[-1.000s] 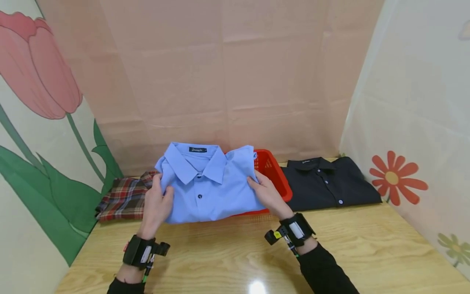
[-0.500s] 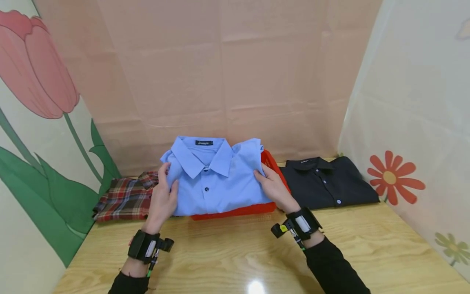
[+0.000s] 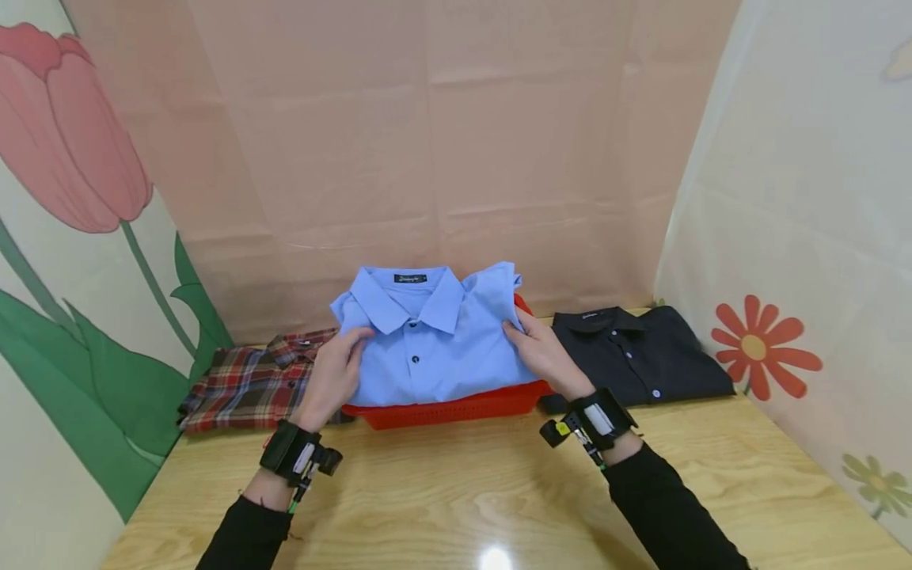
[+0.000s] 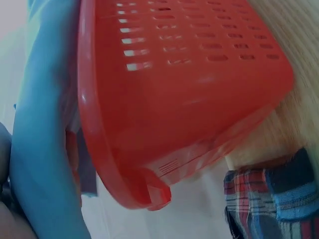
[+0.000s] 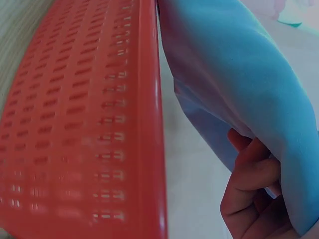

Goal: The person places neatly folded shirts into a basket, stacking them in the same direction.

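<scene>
Your left hand (image 3: pixel 333 376) has the left edge of the folded light-blue shirt (image 3: pixel 445 360) in its grip, thumb laid over the front and fingers curled behind the cloth. Your right hand (image 3: pixel 545 354) holds the opposite edge in the same way; the right wrist view shows its fingers bent in underneath. Neither grip leaves more room than the thickness of the fabric.

The shirt is held over the red basket (image 3: pixel 456 412), collar toward the far side of the basket and buttoned front facing up. It covers most of the basket's top in the head view, and in the right wrist view you can see a gap between cloth and rim.

Left of the basket lies a folded plaid shirt (image 3: pixel 242 388), partly hidden by your left hand and wrist. Right of the basket lies a folded black shirt (image 3: pixel 644 356) with pale buttons, its near left part behind your right hand.

The basket and both of those shirts rest on the wood-grained counter (image 3: pixel 427 491). Behind the basket hangs a plain pinkish backdrop (image 3: pixel 442 158); well to its left is a printed tulip (image 3: pixel 71 142), well to its right an orange-red flower (image 3: pixel 755 346).
</scene>
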`<state>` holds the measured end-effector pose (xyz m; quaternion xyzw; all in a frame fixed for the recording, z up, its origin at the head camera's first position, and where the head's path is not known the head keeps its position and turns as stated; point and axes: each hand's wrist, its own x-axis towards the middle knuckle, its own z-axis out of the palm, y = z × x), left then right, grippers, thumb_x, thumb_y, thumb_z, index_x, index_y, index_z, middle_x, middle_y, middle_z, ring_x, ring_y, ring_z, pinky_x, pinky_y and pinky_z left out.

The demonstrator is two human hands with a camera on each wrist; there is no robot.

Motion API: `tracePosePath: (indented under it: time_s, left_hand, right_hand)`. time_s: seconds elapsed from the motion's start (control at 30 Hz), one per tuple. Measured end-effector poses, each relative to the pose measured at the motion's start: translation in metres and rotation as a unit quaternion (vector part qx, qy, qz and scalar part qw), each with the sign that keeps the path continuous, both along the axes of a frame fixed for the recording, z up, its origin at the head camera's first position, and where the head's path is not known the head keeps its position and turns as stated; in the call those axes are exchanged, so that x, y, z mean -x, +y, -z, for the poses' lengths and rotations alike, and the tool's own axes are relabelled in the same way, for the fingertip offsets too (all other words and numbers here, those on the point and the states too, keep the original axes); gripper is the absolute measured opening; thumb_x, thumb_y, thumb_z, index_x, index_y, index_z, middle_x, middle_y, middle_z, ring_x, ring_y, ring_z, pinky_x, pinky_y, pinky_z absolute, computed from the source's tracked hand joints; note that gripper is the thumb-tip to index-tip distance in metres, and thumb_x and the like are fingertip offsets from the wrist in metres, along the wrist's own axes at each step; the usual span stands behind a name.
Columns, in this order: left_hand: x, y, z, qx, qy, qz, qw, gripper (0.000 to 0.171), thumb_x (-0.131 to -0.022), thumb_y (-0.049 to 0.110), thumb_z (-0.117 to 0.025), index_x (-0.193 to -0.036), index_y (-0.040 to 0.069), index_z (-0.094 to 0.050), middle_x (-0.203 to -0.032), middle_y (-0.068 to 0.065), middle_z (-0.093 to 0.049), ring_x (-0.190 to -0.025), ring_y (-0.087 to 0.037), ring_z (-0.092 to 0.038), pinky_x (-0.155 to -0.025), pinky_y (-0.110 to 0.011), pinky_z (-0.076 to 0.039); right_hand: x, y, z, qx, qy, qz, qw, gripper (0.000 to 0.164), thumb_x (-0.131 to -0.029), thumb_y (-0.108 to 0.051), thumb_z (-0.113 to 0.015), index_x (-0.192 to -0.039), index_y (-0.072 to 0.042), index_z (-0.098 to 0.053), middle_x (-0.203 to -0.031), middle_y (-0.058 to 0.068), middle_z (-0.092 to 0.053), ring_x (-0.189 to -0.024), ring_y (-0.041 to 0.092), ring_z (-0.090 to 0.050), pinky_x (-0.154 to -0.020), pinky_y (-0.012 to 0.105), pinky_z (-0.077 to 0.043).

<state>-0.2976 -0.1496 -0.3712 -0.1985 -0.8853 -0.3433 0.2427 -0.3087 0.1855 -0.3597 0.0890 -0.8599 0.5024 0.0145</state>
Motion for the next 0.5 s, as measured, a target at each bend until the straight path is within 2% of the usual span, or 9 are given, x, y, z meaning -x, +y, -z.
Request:
tracePosePath:
  time_s: [0.1, 0.2, 0.37, 0.5]
  left_hand:
    - [0.003, 0.0, -0.002, 0.029, -0.031, 0.017, 0.9989, 0.032, -0.102, 0.007, -0.047, -0.13, 0.003, -0.061, -0.13, -0.019, -0.061, -0.113, -0.032, -0.061, -0.09, -0.049, -0.05]
    - [0.005, -0.001, -0.006, 0.058, -0.082, 0.038, 0.9942, 0.043, -0.098, 0.009, -0.05, -0.141, 0.003, -0.051, -0.146, -0.022, -0.047, -0.13, -0.035, -0.049, -0.102, -0.053, -0.044]
    - [0.01, -0.001, -0.012, 0.112, -0.162, 0.071, 0.9779, 0.066, -0.091, 0.01, -0.058, -0.152, 0.004, -0.033, -0.159, -0.025, -0.022, -0.144, -0.039, -0.03, -0.112, -0.058, -0.033]
    - [0.015, 0.0, -0.012, 0.148, -0.195, 0.09, 0.9655, 0.071, -0.093, 0.011, -0.06, -0.155, 0.004, -0.025, -0.16, -0.026, -0.016, -0.146, -0.039, -0.025, -0.114, -0.056, -0.03]
  right_hand:
    - [0.005, 0.003, -0.001, -0.031, 0.013, 0.002, 0.999, 0.054, -0.105, -0.036, -0.043, -0.156, -0.024, -0.029, -0.149, 0.013, -0.044, -0.122, 0.036, -0.052, -0.107, 0.058, -0.04]
    - [0.01, 0.006, -0.004, -0.062, 0.03, 0.006, 0.998, 0.053, -0.105, -0.035, -0.043, -0.155, -0.021, -0.03, -0.15, 0.013, -0.045, -0.123, 0.036, -0.052, -0.108, 0.058, -0.039]
    - [0.014, 0.009, -0.008, -0.096, 0.03, -0.01, 0.995, 0.054, -0.105, -0.032, -0.042, -0.156, -0.022, -0.027, -0.151, 0.014, -0.043, -0.126, 0.037, -0.051, -0.108, 0.058, -0.038]
    - [0.016, 0.009, -0.009, -0.117, 0.008, -0.028, 0.993, 0.057, -0.105, -0.03, -0.043, -0.157, -0.023, -0.023, -0.149, 0.016, -0.044, -0.123, 0.038, -0.054, -0.106, 0.059, -0.04]
